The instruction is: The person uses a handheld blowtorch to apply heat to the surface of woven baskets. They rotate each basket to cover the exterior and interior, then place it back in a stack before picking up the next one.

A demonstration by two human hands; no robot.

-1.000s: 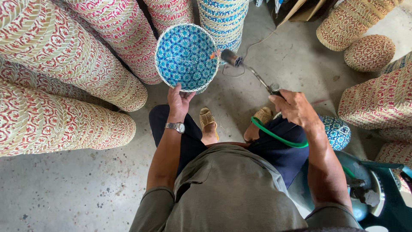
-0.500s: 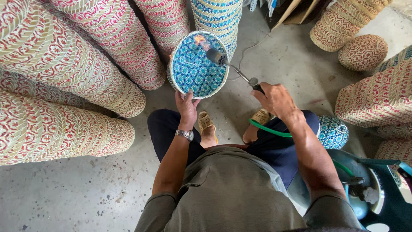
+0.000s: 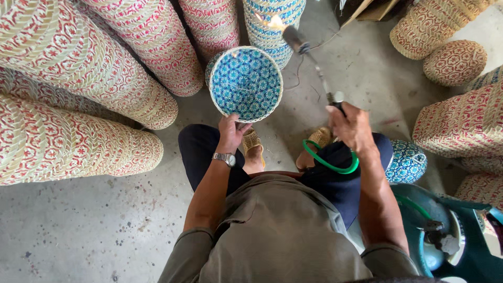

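On a speckled concrete floor (image 3: 78, 230) crowded with stacks of red-patterned woven baskets (image 3: 78, 78), a seated person works a gas torch (image 3: 309, 57) near a blue-and-white woven basket (image 3: 245, 83). The left hand (image 3: 230, 128), its grip closed on the lower rim, holds the basket up above the knees, open side toward the camera. The right hand (image 3: 351, 123) is wrapped around the torch handle; the lit nozzle points just past the basket's upper right edge. By the look of it, singeing of this piece is under way, not finished. The weave is tight, star-patterned, pale-rimmed and unscorched as far as shown. A second blue basket (image 3: 407, 161) rests by the right leg, beside the green hose (image 3: 327, 162) and gas cylinder (image 3: 435, 230).
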